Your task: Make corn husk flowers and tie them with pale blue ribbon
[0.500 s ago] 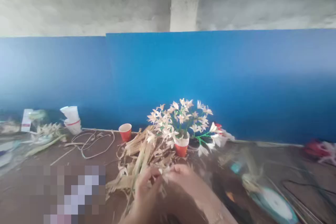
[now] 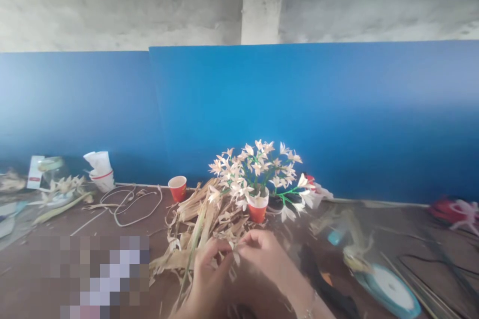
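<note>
Since half a second ago our left hand (image 2: 207,269) and right hand (image 2: 262,254) have drawn slightly apart, both pinching one small husk strip (image 2: 235,251) (hard to make out) above the husk pile (image 2: 198,224) on the table (image 2: 112,219); our forearms are cut off below.

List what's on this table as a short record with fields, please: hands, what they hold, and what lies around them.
Left hand: pinching a small pale husk piece
Right hand: pinching the same piece from the other side
Under the hands: pile of dried husks on the brown table
Behind the pile: orange cup holding pale flowers
Further left: empty orange cup, loose cord, stacked white cups
Right: ribbon roll
Backdrop: blue board
</note>
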Tool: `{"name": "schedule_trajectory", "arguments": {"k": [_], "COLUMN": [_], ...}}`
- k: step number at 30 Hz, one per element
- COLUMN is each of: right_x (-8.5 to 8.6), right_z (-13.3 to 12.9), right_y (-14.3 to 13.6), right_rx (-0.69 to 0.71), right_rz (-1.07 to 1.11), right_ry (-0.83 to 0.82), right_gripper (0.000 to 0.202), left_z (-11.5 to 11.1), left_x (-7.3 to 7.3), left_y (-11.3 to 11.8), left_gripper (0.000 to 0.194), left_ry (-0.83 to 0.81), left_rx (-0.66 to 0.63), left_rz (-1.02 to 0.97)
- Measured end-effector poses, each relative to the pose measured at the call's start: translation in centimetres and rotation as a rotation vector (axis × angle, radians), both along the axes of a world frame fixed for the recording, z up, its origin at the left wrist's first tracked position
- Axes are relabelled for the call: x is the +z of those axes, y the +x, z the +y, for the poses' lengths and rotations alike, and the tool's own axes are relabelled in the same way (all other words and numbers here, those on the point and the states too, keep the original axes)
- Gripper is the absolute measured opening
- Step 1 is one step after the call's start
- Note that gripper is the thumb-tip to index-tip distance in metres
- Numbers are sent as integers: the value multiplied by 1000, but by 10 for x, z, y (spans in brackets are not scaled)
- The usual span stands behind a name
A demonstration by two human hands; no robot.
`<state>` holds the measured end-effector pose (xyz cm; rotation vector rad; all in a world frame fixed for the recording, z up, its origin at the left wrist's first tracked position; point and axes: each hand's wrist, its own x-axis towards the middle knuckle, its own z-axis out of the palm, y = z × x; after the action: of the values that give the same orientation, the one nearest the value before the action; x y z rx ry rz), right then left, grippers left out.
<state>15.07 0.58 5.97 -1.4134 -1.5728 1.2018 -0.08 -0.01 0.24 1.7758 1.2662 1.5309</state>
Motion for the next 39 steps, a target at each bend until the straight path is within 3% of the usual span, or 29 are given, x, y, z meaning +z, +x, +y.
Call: {"name": "schedule_trajectory", "arguments": {"k": [8,21,32,39], "right_x": [-8,3,4,7], "right_z": [4,1,0,-2], "right_y": [-1,-3,-2,-1], "right_rx": [-13,-31,-29,-9], "right_rz": [18,44,-43,-77], "right_ry": [-21,-151,-84,-52], "right_gripper": [15,17,13,12], "left_z": [2,-1,-2,1], "left_x": [-4,0,4,-2], "left_y": [1,0,2,1], "left_gripper": [6,11,11,13], "left_ry": [104,301,254,232], "left_rx": [74,86,83,94], "left_rz": [87,197,213,253]}}
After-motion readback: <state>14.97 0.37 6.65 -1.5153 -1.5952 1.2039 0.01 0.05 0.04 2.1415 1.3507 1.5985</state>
